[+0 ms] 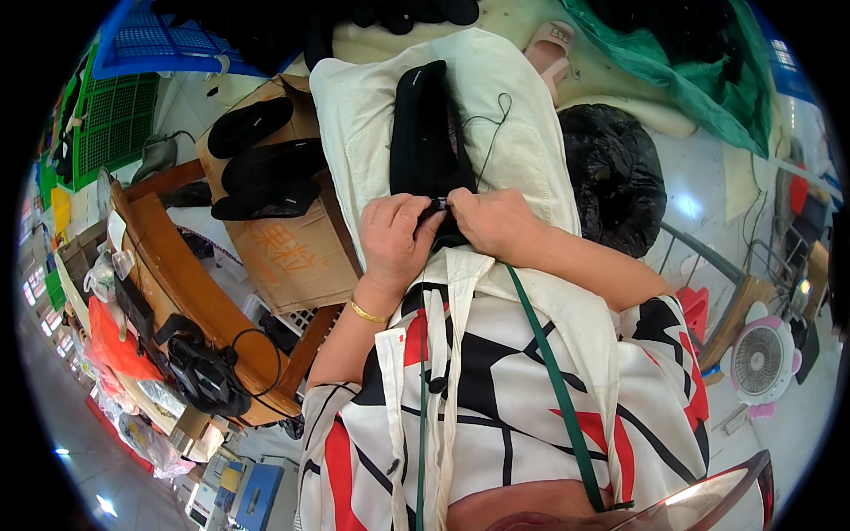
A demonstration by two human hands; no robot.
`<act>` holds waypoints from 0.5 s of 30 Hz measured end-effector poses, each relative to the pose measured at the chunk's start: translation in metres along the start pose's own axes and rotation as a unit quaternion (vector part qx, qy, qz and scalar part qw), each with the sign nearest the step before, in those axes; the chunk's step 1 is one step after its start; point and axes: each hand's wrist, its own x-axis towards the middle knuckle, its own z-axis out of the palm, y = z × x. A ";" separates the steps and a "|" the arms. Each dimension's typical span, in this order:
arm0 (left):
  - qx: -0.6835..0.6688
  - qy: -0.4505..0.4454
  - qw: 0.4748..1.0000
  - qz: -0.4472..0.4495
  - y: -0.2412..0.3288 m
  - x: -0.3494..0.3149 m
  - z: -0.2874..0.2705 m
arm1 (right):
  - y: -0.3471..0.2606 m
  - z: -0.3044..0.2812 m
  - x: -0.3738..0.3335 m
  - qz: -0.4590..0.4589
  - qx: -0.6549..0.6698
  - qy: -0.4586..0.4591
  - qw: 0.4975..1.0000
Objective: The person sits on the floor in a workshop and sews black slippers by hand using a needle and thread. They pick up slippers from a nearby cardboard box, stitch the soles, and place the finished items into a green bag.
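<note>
A black cloth shoe (409, 142) lies lengthwise on the white cloth (350, 106) over my lap, its opening up and its toe pointing away. My left hand (391, 237) pinches the shoe's near end between thumb and fingers. Close beside it, my right hand (498, 223) is closed at the same edge, fingers bent. Between the fingertips sits a small dark piece with a pale glint, too small to name. From near the right hand a dark thread (488, 146) runs up over the cloth and ends in a loop.
Several black shoes (270, 165) rest on a cardboard box (288, 265) at my left, beside a wooden bench (177, 283). At my right stand a black plastic bag (611, 168) and a white-and-pink fan (763, 358). A pink slipper (550, 55) lies beyond the cloth.
</note>
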 end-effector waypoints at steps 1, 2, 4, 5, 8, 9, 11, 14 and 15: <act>0.002 -0.007 1.000 -0.006 0.001 0.000 -0.002 | 0.000 0.000 0.000 -0.001 -0.007 0.000 1.000; 0.004 -0.013 1.000 -0.012 0.002 0.000 -0.003 | 0.000 0.000 -0.001 -0.003 -0.014 0.000 1.000; -0.004 -0.015 1.000 -0.006 -0.001 0.000 -0.002 | 0.000 0.001 -0.002 -0.002 -0.017 0.001 1.000; -0.008 -0.016 1.000 -0.004 -0.002 -0.001 -0.002 | 0.000 0.001 -0.002 0.001 -0.012 0.003 1.000; -0.003 -0.019 1.000 -0.004 -0.002 -0.001 -0.001 | 0.000 -0.001 -0.002 0.005 -0.009 0.004 1.000; -0.004 -0.018 1.000 -0.003 -0.002 -0.001 -0.001 | -0.001 -0.002 -0.003 0.005 -0.009 0.004 1.000; -0.006 -0.017 1.000 -0.003 -0.003 -0.002 -0.001 | 0.001 -0.002 -0.004 0.004 -0.004 0.004 1.000; -0.007 -0.014 1.000 -0.004 -0.004 -0.002 0.001 | 0.001 -0.002 -0.005 0.005 0.000 0.004 1.000; -0.008 -0.014 1.000 -0.005 -0.004 -0.003 0.001 | 0.001 -0.002 -0.005 0.005 0.001 0.004 1.000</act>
